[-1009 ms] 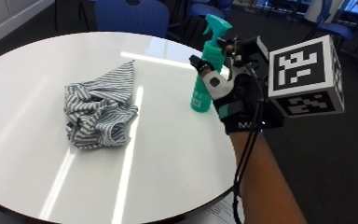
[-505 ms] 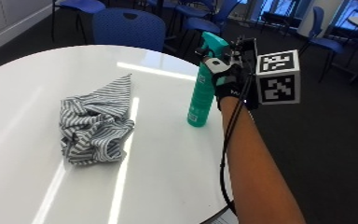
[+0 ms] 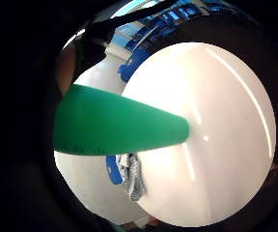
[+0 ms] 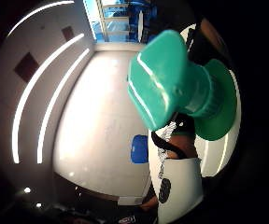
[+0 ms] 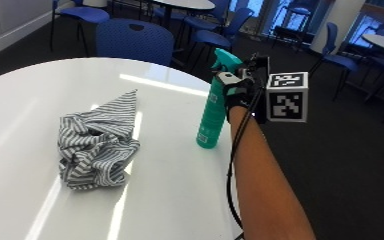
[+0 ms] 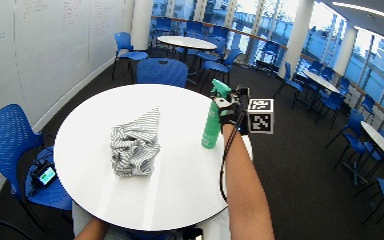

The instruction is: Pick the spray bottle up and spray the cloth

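Standing upright on the worktop, the spray bottle has the gloved right hand against its neck at about 3 o'clock; whether the fingers are curled round it I cannot tell. The striped cloth lies well apart, toward 8 o'clock of the bottle.

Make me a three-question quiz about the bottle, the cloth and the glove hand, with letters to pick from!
1. Where is the striped cloth?
A. Bunched up on the white table
B. Hanging on a chair
C. On the floor

2. What colour is the spray bottle?
A. Red
B. Green
C. Yellow

3. How is the bottle standing?
A. Lying on its side
B. Upside down
C. Upright on the table

Answers:
1. A, the cloth lies crumpled on the tabletop.
2. B, its body and nozzle are green.
3. C, its base sits on the table, with the gloved right hand at its neck.
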